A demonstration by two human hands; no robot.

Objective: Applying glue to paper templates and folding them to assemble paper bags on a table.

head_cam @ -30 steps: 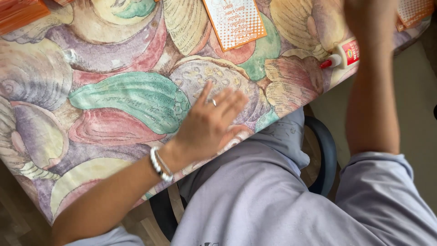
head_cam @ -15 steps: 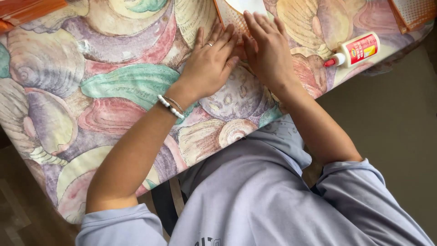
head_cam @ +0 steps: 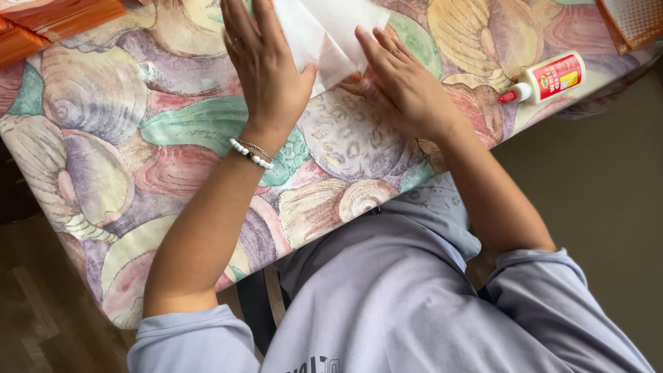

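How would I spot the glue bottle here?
Start at the shell-patterned tablecloth and follow its edge to the far right of the right hand. There lies the glue bottle, on its side: small, white, red-labelled, with a red tip, apart from both hands.

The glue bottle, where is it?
In the head view, the glue bottle lies near the table's right edge, right of the right hand.

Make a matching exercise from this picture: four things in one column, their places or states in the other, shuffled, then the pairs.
Things
1. white paper
2. glue bottle
3. beaded bracelet
4. orange sheets

Places or states
A. lying on its side near the table's right edge
B. at the top left corner
C. pressed flat under both hands
D. around the left wrist

Pairs: 1-C, 2-A, 3-D, 4-B. The left hand and right hand both rest on the paper.
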